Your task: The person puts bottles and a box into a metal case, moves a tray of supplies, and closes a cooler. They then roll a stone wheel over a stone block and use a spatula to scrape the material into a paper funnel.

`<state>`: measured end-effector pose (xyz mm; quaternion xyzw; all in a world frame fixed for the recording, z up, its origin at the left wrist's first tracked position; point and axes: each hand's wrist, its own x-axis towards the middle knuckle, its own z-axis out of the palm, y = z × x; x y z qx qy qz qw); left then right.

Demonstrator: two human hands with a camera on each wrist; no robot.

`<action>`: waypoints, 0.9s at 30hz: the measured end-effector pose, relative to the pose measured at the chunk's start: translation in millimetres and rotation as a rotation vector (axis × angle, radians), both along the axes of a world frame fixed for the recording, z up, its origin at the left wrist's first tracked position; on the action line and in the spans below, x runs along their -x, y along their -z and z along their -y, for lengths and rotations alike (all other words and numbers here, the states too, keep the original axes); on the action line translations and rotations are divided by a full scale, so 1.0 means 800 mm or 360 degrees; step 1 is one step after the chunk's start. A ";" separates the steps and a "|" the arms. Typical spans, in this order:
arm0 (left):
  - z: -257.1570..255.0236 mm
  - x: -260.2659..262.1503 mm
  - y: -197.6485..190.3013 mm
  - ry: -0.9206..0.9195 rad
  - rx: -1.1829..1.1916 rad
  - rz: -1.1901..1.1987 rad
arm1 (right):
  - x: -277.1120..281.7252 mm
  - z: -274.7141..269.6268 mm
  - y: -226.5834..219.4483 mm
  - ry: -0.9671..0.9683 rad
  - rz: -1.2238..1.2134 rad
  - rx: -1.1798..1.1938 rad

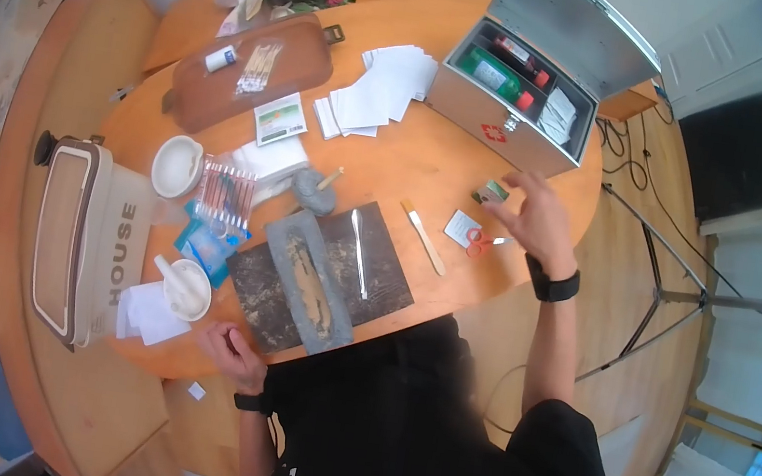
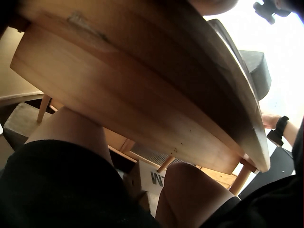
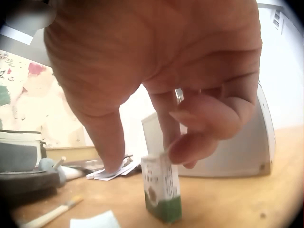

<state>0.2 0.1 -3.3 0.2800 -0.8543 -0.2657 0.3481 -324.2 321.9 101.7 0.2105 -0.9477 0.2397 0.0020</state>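
Observation:
My right hand [image 1: 539,223] is over the right side of the table beside a small green and white box [image 1: 491,192]. In the right wrist view the box [image 3: 162,194] stands upright. Fingertips overlap its top there, while the thumb is spread away to the left. A folded white leaflet [image 1: 463,228] and red-handled scissors [image 1: 481,242] lie just below that hand. My left hand [image 1: 232,358] is at the table's front edge, fingers loosely curled with nothing in them. Near it are a white mortar with pestle [image 1: 188,291] and a grey stone trough [image 1: 281,253] on a dark slab.
An open first-aid case [image 1: 504,124] with bottles inside stands at the back right. White papers [image 1: 383,87], a brown tray [image 1: 197,90], a white bowl [image 1: 177,166] and a pack of swabs [image 1: 226,192] spread leftward. A brush [image 1: 425,239] and a white stick [image 1: 359,253] lie mid-table.

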 end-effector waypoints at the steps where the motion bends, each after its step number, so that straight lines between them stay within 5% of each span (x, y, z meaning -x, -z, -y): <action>1: -0.001 0.002 -0.002 0.0011 0.0024 0.0006 | -0.003 -0.002 0.013 0.0010 0.0046 0.0014; 9: -0.002 0.005 0.000 0.0009 0.0049 -0.0049 | 0.010 -0.012 0.004 0.0175 0.0082 0.0422; 11: -0.002 0.003 -0.001 -0.0007 0.0057 -0.0032 | 0.033 -0.027 -0.012 0.0373 -0.0041 0.0754; 16: -0.002 0.003 -0.002 0.0016 0.0039 -0.0036 | 0.109 -0.063 -0.041 0.0738 -0.0211 0.0731; 20: 0.000 0.002 -0.002 -0.0006 0.0085 -0.0014 | 0.140 -0.075 -0.007 0.0679 -0.0125 0.0838; 22: -0.002 0.001 -0.005 -0.0003 0.0070 -0.0015 | 0.117 -0.065 -0.008 0.0619 -0.0744 0.0430; 23: -0.003 0.003 -0.006 0.0008 0.0053 -0.0019 | 0.095 -0.051 -0.017 0.0617 -0.0741 0.0427; 26: -0.004 0.004 -0.006 0.0001 0.0035 -0.0019 | 0.029 -0.020 -0.005 0.0138 -0.0525 0.0363; 27: -0.004 0.004 -0.006 0.0010 0.0035 -0.0017 | 0.000 0.000 -0.020 0.0084 -0.0118 0.0285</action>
